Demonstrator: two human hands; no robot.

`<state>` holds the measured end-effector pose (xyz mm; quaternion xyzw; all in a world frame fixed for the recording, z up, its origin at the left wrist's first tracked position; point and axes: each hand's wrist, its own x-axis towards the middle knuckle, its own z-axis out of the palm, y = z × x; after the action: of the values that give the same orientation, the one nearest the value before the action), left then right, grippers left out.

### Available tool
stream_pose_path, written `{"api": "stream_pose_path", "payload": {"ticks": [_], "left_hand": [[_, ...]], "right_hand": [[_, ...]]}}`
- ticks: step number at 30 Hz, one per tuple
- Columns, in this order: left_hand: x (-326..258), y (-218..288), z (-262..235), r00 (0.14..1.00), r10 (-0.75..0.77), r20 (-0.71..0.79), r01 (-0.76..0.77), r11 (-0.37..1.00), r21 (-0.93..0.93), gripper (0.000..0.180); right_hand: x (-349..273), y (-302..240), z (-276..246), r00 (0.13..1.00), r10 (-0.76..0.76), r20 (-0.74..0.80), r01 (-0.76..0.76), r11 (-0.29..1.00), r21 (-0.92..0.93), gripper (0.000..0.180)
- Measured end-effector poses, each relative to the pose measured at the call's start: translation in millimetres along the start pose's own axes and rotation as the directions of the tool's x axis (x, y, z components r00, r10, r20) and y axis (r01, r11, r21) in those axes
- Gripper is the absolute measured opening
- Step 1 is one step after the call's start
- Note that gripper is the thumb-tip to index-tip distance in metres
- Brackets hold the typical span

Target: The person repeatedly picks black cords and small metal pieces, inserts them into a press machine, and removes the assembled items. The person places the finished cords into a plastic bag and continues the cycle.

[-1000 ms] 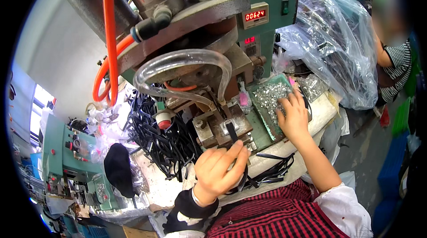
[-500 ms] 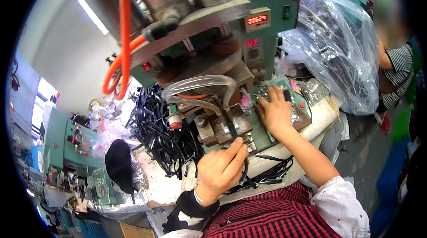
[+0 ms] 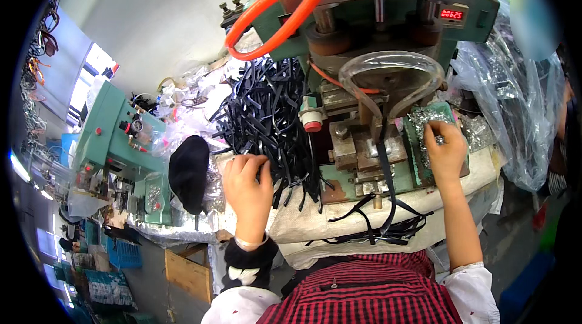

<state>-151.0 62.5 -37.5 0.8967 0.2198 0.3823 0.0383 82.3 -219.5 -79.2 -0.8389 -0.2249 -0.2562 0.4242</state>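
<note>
My left hand (image 3: pixel 247 193) is over the cloth-covered bench, beside the near left edge of a heap of black straps (image 3: pixel 267 118). Its fingers are curled, and whatever they may hold is hidden. At the right, my right hand (image 3: pixel 447 149) is pinched above a green tray (image 3: pixel 418 163) of small shiny metal pieces (image 3: pixel 421 119); what sits between its fingertips is too small to make out. Between my hands stands a green press. One black strap (image 3: pixel 386 172) runs from its metal die (image 3: pixel 357 148) down toward me, touched by neither hand.
Several black straps (image 3: pixel 388 230) lie at the bench's front edge. A red-capped button (image 3: pixel 312 123) sits left of the die, and a clear tube (image 3: pixel 391 60) arches above it. A black cloth item (image 3: pixel 189 172) and a second green machine (image 3: pixel 109 136) are at left. Clear plastic bags (image 3: pixel 515 112) bulge at right.
My left hand has left the strap at the die and moved left to the strap heap. My right hand's fingers have gone from spread to pinched over the metal pieces. The view has shifted left.
</note>
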Motion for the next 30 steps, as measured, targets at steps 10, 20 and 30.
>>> {"api": "stream_pose_path", "payload": {"ticks": [10,20,30], "left_hand": [[4.8,-52.8,86.5,0.984,0.154,-0.086,-0.151,0.988,0.043,0.032],[8.1,20.4,30.0,0.965,-0.251,-0.076,0.076,0.545,-0.835,0.016],[58.2,115.4,-27.3,1.0,-0.019,-0.011,0.002,0.58,-0.815,0.015]], "right_hand": [[-64.2,27.6,-66.5,0.892,0.418,0.171,-0.452,0.83,0.328,0.017],[-15.6,-74.6,8.7,0.939,0.143,0.314,-0.326,0.661,0.675,0.022],[-17.0,-110.9,2.5,0.885,0.204,0.418,-0.465,0.39,0.795,0.046]]}}
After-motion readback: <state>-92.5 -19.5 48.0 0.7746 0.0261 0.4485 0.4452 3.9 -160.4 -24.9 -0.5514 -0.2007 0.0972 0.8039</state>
